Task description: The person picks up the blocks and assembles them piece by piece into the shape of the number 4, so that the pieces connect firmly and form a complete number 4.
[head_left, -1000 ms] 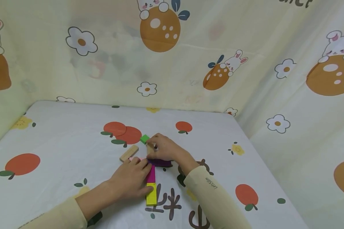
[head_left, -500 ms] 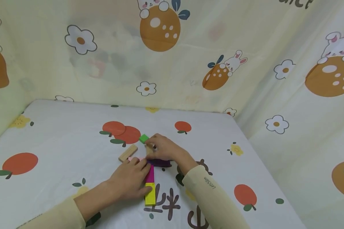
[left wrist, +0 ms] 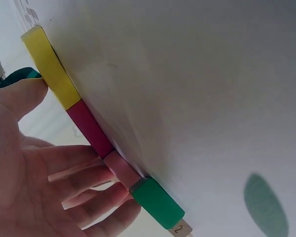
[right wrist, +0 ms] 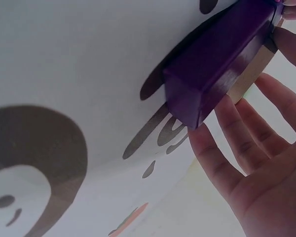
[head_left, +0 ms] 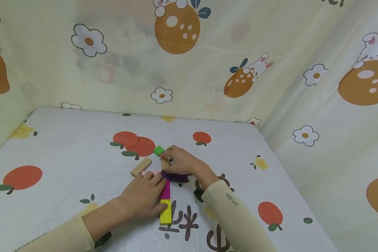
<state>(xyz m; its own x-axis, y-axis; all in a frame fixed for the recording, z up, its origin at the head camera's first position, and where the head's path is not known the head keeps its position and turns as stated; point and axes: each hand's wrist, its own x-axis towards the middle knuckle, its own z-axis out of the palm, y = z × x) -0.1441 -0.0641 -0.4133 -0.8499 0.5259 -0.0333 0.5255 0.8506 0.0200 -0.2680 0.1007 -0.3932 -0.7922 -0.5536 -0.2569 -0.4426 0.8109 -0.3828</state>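
My left hand (head_left: 143, 196) lies along a row of toy blocks. Its thumb touches the yellow block (head_left: 165, 212), and its fingers reach the magenta block (left wrist: 90, 127) and the pink block (left wrist: 122, 170). A green block (left wrist: 158, 203) continues that row in the left wrist view. With thumb and fingers, my right hand (head_left: 181, 161) holds a plain wooden block (head_left: 165, 163), mostly hidden behind them in the head view. Beside this block lies a purple block (right wrist: 212, 69), my right fingertips right at its side. A small bright green block (head_left: 159, 151) sits by the right index fingertip.
Another wooden block (head_left: 141, 167) lies slanted left of the group. The table has a white cloth (head_left: 82, 147) printed with fruit and lettering. A patterned curtain (head_left: 123, 70) hangs behind it and along the sides.
The whole view shifts slightly as the head camera moves. Both hands and the blocks keep practically the same places.
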